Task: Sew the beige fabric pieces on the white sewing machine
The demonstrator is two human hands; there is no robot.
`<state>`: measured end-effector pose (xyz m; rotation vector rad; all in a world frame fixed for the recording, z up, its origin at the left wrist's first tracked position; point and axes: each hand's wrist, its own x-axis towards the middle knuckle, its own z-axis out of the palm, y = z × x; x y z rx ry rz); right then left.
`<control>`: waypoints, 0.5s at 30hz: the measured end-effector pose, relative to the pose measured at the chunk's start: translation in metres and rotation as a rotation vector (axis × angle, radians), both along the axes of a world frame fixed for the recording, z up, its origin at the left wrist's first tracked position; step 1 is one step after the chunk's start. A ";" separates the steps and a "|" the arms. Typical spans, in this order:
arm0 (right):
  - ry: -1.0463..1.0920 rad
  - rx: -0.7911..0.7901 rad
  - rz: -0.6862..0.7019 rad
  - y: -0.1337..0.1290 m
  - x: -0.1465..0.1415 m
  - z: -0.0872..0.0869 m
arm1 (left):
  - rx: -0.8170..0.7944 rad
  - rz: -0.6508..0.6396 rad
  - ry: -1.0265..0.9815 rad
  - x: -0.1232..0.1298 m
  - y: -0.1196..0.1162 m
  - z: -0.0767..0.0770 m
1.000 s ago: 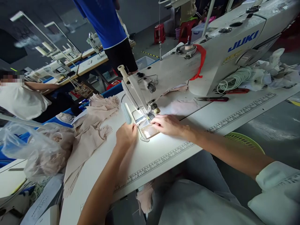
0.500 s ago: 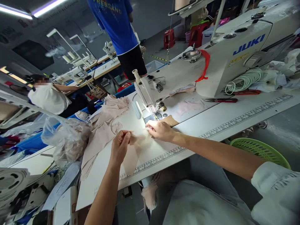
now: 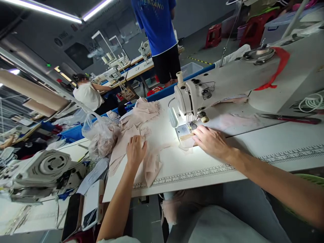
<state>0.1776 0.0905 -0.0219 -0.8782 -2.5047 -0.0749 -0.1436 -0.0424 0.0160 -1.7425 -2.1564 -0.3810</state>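
My right hand [image 3: 212,141] is at the sewing machine [image 3: 186,101], its fingers pressed together on a small sheer fabric piece [image 3: 186,144] beside the presser foot [image 3: 189,126]. Part of that piece lies over the metal needle plate [image 3: 182,131]; the rest is under my fingers. My left hand [image 3: 135,150] rests on the pale beige fabric pieces [image 3: 121,143] to the left, thumb apart from the fingers. Its fingertips are partly hidden. A loose beige fabric piece [image 3: 153,165] lies crumpled just right of my left hand, reaching the printed ruler strip.
A plastic bag [image 3: 101,141] of beige fabric stands left of the pile. Phones [image 3: 72,216] lie at the lower left. Red-handled scissors or snips [image 3: 291,118] lie right of the machine. One person stands behind the machine; another sits at a far table.
My left hand has moved from the cloth between my hands to the fabric pile. My right hand is closer beside the needle. The view has swung left.
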 end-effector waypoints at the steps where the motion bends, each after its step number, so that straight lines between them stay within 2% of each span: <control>1: -0.001 -0.004 0.012 0.001 0.001 -0.001 | 0.017 0.036 0.046 -0.012 0.004 -0.001; 3: 0.002 -0.012 0.036 0.002 0.002 -0.002 | -0.035 0.087 0.084 -0.032 0.011 -0.002; 6: 0.025 -0.033 0.036 0.002 0.002 -0.001 | -0.150 0.026 0.073 -0.049 0.015 -0.007; 10: 0.031 -0.072 0.032 0.000 0.002 0.002 | -0.095 -0.103 0.058 -0.044 0.008 -0.016; 15: 0.056 -0.094 0.054 -0.001 0.003 0.004 | -0.029 -0.123 -0.085 -0.039 0.002 -0.019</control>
